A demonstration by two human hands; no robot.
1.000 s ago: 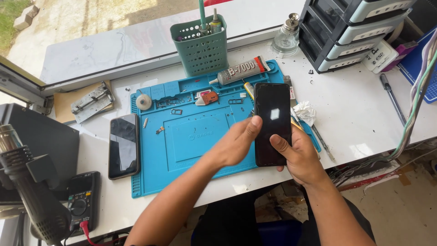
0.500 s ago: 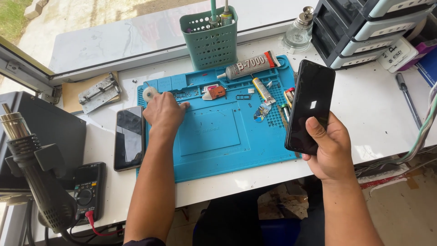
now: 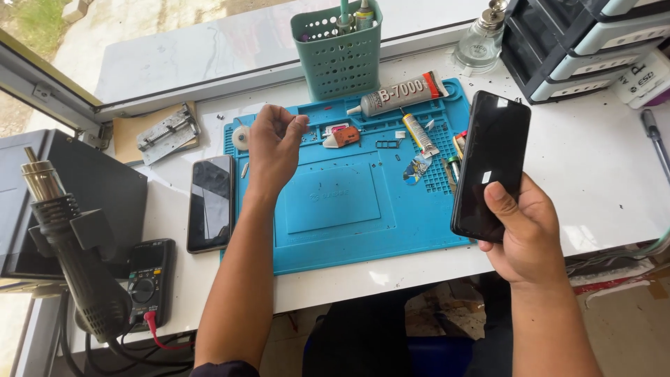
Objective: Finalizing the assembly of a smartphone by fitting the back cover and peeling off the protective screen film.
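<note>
so the left hand (image 3: 273, 143) just lifted off the tape roll (image 3: 241, 137), fingers pinched shut on something tiny, while the right hand (image 3: 525, 234) still grips the black phone (image 3: 490, 164) off the blue mat (image 3: 335, 209).

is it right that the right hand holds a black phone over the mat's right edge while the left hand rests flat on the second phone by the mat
Not quite. The head view shows the left hand raised over the blue mat, fingertips pinched together, not resting on the second phone, which lies untouched left of the mat. The right hand does hold a black phone over the mat's right edge.
</note>
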